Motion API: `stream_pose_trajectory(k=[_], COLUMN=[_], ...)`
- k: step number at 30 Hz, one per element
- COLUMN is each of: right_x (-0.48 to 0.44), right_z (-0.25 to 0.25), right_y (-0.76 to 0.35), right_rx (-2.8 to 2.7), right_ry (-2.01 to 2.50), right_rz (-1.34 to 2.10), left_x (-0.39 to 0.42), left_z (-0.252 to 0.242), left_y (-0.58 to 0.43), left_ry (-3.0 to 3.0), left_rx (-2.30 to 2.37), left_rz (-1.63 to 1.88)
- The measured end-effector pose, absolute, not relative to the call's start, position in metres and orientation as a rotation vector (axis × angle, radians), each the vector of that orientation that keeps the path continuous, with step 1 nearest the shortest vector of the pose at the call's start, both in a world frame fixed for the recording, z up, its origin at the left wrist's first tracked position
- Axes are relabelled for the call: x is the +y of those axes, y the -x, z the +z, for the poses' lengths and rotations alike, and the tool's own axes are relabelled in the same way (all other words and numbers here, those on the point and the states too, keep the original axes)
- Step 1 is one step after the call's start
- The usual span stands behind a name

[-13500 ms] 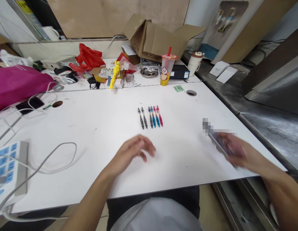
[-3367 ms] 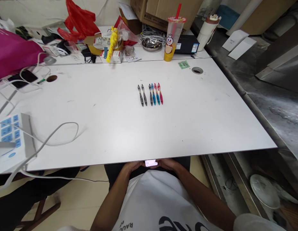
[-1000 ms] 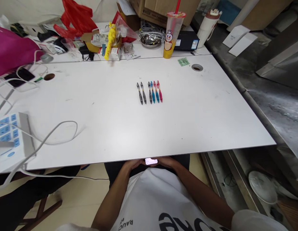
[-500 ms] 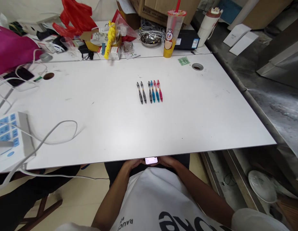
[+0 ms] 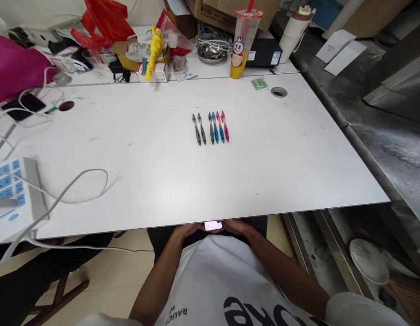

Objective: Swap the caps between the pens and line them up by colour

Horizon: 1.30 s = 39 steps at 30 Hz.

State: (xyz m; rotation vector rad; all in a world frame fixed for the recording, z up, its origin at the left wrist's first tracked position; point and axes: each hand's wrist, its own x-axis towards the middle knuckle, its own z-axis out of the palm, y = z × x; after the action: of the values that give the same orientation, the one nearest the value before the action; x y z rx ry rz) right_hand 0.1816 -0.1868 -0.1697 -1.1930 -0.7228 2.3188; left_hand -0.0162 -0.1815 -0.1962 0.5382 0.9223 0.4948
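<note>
Just below the table's front edge, my left hand (image 5: 190,230) and my right hand (image 5: 234,226) hold a smartphone (image 5: 213,225) between them, its lit screen facing up. The edge hides part of the phone and most of my fingers. On the white table (image 5: 169,181), well beyond my hands, several click pens lie side by side. Two grey pens (image 5: 198,129) form the left pair. A short gap separates them from another grey pen (image 5: 211,129), a blue pen (image 5: 215,128), a pen with a pink top and blue grip (image 5: 220,127) and a pink pen (image 5: 225,127).
At the back stand a drink cup (image 5: 243,45) with a red straw, a metal bowl (image 5: 212,54), a black box (image 5: 264,53) and a white bottle (image 5: 294,36). A power strip (image 5: 18,190) with a looping cable lies at left. Someone's dark-clothed leg (image 5: 54,262) shows below it.
The view has tilted slightly, so the table items sit a little higher or shifted in the picture. My hands stay on the phone, and the pens lie as before.
</note>
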Motion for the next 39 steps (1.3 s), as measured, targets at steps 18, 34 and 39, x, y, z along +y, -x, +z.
stream_pose_trajectory(k=[18, 34, 39], right_x=[-0.188, -0.194, -0.192], right_z=[-0.172, -0.187, -0.183], right_y=[-0.182, -0.189, -0.189], right_rx=[-0.74, -0.681, -0.69], right_ry=[1.232, 1.413, 1.335], right_rz=[2.322, 2.24, 2.295], left_x=[-0.181, -0.183, -0.183], left_z=[-0.193, -0.2, -0.201], left_y=[0.014, 0.018, 0.018], left_ry=[-0.557, -0.543, -0.541], left_rx=[0.909, 0.89, 0.912], left_rz=[0.482, 0.496, 0.501])
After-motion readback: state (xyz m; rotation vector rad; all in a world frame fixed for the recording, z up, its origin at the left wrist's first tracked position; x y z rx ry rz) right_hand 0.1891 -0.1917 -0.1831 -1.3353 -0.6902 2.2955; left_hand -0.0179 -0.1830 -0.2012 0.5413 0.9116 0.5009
